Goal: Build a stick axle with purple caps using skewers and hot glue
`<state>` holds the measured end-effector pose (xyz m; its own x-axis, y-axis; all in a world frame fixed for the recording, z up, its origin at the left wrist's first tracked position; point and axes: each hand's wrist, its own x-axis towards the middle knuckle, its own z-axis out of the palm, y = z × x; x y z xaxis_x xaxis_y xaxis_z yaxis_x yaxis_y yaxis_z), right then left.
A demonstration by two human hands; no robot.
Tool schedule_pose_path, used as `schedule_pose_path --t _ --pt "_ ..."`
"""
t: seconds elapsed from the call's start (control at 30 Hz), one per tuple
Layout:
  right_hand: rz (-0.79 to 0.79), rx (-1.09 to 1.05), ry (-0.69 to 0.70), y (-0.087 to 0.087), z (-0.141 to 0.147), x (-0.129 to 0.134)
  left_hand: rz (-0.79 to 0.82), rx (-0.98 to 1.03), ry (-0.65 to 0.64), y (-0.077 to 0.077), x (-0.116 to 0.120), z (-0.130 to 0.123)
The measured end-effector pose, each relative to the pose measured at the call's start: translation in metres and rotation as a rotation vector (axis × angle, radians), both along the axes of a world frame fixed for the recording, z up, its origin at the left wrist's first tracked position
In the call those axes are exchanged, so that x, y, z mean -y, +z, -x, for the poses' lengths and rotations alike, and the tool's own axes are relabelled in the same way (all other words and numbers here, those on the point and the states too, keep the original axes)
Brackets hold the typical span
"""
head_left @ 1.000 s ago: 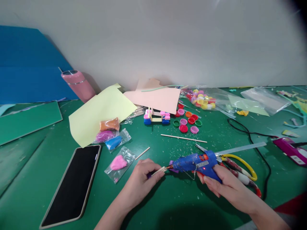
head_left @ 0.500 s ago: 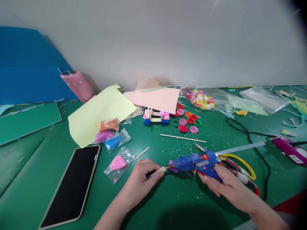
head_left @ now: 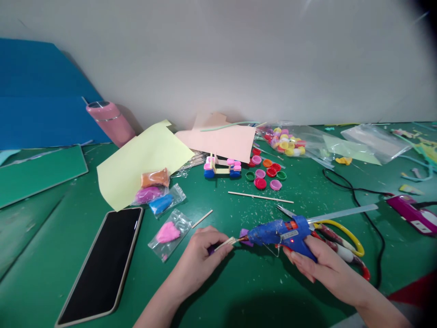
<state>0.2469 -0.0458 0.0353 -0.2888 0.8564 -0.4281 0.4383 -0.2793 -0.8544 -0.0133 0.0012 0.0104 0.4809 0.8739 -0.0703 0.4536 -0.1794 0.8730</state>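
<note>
Item: blue glue gun (head_left: 269, 231), 1 pc., long axis running nearly horiz. across the view, nozzle pointing L & dipping slightly, clear glue stick (head_left: 344, 212) jutting out the rear to the R, rising a little; red indicator lt. glowing on its side. Loc.: over the green table (head_left: 273, 291), its body extending L of & beyond the R hand (head_left: 321, 263), which is clamping its fingers round the handle. Item: small wooden sticks (head_left: 225, 244), qty. unclear; long axis slanting from lower L to upper R, free ends pointing at the nozzle. Loc.: R edge of the L hand (head_left: 203, 255), whose thumb & fingers are pressing together on them. Nozzle is sitting at or just beside the stick ends; can't tell if touching. Purple pc. (head_left: 247, 234) is showing behind the nozzle. Adj. stock: short stick (head_left: 202, 219) lying near the L hand, bagged pink clay (head_left: 168, 233) beyond it to the L; yellow-handled tool (head_left: 358, 243) lying partly behind the R hand.
</note>
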Motion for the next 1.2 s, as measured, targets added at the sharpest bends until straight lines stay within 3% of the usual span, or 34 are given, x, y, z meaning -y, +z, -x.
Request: schedule_pose_path --t 0.8,1.2 --pt "-0.061 -0.095 -0.086 -0.006 0.009 -0.003 -0.008 -0.002 0.003 -0.001 -0.001 -0.001" --pt "0.001 -0.106 -0.001 0.002 -0.001 -0.002 0.007 0.004 0.001 -0.001 0.000 0.000"
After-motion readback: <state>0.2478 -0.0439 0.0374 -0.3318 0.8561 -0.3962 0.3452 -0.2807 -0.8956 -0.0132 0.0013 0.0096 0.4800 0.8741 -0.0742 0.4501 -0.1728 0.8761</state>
